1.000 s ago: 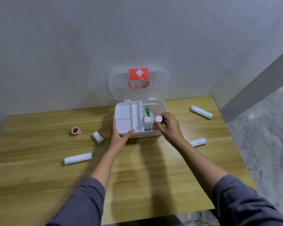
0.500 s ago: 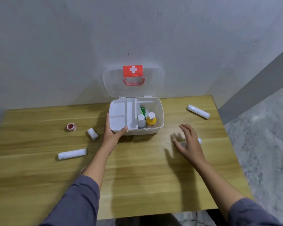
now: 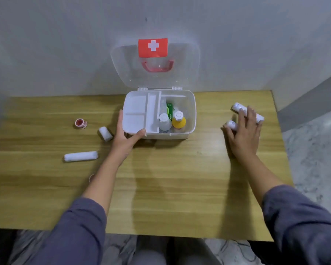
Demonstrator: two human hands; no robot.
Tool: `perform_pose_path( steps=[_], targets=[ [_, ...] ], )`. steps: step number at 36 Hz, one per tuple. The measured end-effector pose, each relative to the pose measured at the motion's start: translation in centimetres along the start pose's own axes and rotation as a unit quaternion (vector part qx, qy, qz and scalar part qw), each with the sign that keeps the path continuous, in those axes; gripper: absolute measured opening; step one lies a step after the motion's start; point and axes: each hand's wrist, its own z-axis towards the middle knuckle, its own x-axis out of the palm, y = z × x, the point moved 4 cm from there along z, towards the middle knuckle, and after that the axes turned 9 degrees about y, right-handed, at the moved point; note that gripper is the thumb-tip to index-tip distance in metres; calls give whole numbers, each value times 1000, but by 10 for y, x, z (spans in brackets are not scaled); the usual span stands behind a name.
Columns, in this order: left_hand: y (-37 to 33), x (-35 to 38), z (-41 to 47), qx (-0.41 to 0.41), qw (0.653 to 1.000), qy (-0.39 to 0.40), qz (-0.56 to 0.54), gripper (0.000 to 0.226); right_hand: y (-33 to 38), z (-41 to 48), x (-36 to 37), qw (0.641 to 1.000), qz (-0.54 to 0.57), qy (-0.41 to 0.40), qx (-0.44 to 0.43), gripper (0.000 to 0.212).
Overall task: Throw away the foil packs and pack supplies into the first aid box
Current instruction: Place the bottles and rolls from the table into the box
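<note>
The first aid box (image 3: 190, 111) stands open at the back middle of the wooden bench (image 3: 180, 188), its clear lid (image 3: 183, 69) upright against the wall. A white divided tray (image 3: 139, 113) fills the box's left half; in the right half stand a clear bottle (image 3: 164, 122) and a yellow bottle (image 3: 178, 121), with a green pack (image 3: 169, 109) behind them.

The left hand (image 3: 125, 134) reaches forward from a blue sleeve and grips the box's front left corner, thumb hooked over the front rim, fingers pressed along the left wall.

The right hand (image 3: 244, 133) lies palm down to the right of the box, fingers spread wide. They rest across two white gauze rolls: the longer roll (image 3: 237, 107) farther from the box's front line, the shorter roll (image 3: 231, 124) under the index finger and thumb. Neither roll is clasped.

Left of the box lie a small white roll (image 3: 105, 133) just beside the left hand, a red tape spool (image 3: 80, 123) farther out, and a long white roll (image 3: 81, 156) nearer the bench's front edge.
</note>
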Motion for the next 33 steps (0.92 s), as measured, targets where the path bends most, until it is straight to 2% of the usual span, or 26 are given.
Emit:
perform_pose_path(
  steps=[6, 11, 14, 17, 20, 23, 26, 28, 33],
  targets=[
    [2, 0, 2, 2, 1000, -9, -14, 90, -16, 39, -1, 998, 6, 5, 59, 66],
    [2, 0, 2, 12, 1000, -11, -26, 90, -5, 25, 2, 995, 41, -24, 82, 61],
    [1, -1, 1, 8, 999, -9, -32, 91, 17, 5, 11, 995, 77, 0, 57, 66],
    [-2, -1, -2, 2, 999, -6, -42, 91, 41, 0, 7, 982, 189, 9, 9, 46],
    [-5, 0, -4, 0, 998, -1, -55, 91, 66, 2, -17, 939, 338, -54, -27, 31],
    [-6, 1, -5, 1, 998, 2, -65, 91, 97, 8, -47, 895, 434, -91, -55, 28],
    [-6, 0, -5, 2, 997, 5, -71, 91, 130, 14, -63, 864, 480, -69, -133, 27],
    [-6, 0, -5, 1, 997, 11, -72, 92, 148, 16, -63, 857, 488, -37, -161, 27],
    [-3, -2, -4, 4, 998, 15, -69, 91, 162, 23, -39, 869, 470, 10, -151, 35]
  ],
)
